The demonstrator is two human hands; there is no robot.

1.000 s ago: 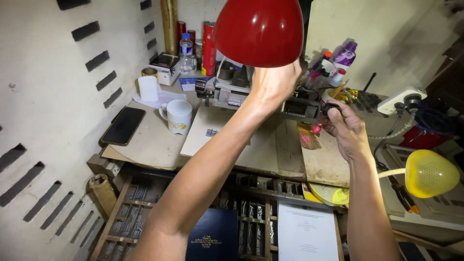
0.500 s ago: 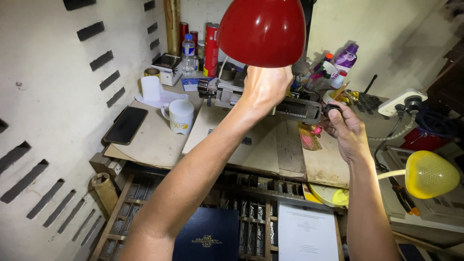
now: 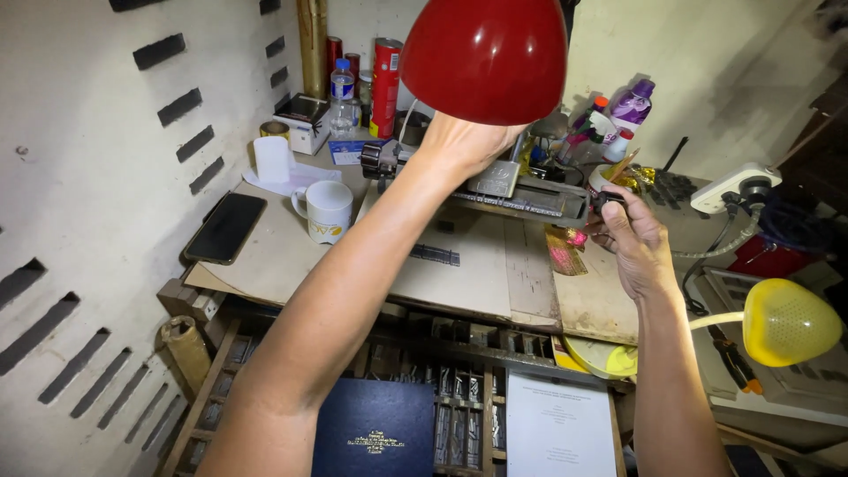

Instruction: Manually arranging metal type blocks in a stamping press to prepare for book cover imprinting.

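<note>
Cramped workbench (image 3: 291,256) wedged into a corner, pale slotted wall on the left, clutter along the back edge.

Left hand (image 3: 464,141) reaches up and across the bench, right under the red lamp shade (image 3: 484,57). Fingers are curled over the top of a small metal machine (image 3: 508,190) at the back of the bench, apparently gripping a part of it; the exact part is hidden by the hand and the shade. The lamp hangs directly over that spot, likely so light falls on the machine bed.

Right hand (image 3: 636,243) is at the machine's right end, fingers pinched together on a small black knob (image 3: 609,201), thumb side up. One hand on top and one at the end reads as steadying plus adjusting.

Machine look: low, grey metal, long flat rail across the front, dark cylindrical part at its left end. It sits on a light board.

Pushed off to the left, away from the hands: white mug (image 3: 329,210), black phone (image 3: 225,228) lying flat, water bottle (image 3: 342,97), red cans (image 3: 385,84). Yellow lamp (image 3: 786,322) at right, aimed away. Blue book (image 3: 375,437) and white sheet (image 3: 558,424) lie below the bench edge.
</note>
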